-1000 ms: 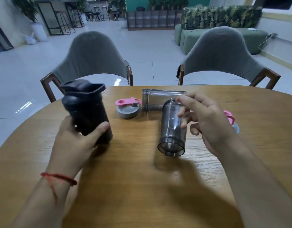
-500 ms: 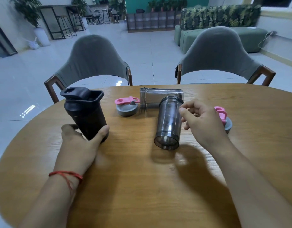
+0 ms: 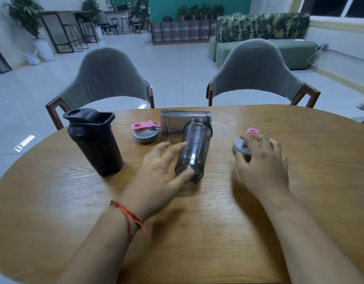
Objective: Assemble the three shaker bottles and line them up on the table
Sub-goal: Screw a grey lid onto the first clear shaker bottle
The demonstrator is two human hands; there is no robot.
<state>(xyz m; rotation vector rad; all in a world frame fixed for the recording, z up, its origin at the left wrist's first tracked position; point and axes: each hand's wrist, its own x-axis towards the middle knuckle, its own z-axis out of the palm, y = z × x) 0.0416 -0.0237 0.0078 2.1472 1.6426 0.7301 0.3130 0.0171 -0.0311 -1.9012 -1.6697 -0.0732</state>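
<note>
A black shaker bottle [image 3: 96, 143] with its lid on stands upright at the left of the wooden table [image 3: 197, 232]. Two clear grey cups lie on their sides: the near cup [image 3: 194, 148] points toward me, the far cup [image 3: 184, 121] lies crosswise behind it. My left hand [image 3: 162, 171] touches the near cup's left side and base with fingers spread. A grey lid with a pink flip cap [image 3: 146, 133] rests by the far cup. My right hand [image 3: 261, 162] curls over the second grey and pink lid [image 3: 241, 147], which it mostly covers.
Two grey-backed wooden chairs [image 3: 109, 78] [image 3: 257, 68] stand at the far edge of the table. Beyond them are a tiled floor, a green sofa [image 3: 259, 37] and bar stools. The near half of the table holds only my forearms.
My left hand has let go of the black bottle and moved right onto the near clear cup. My right hand has left that cup and moved right over the lid.
</note>
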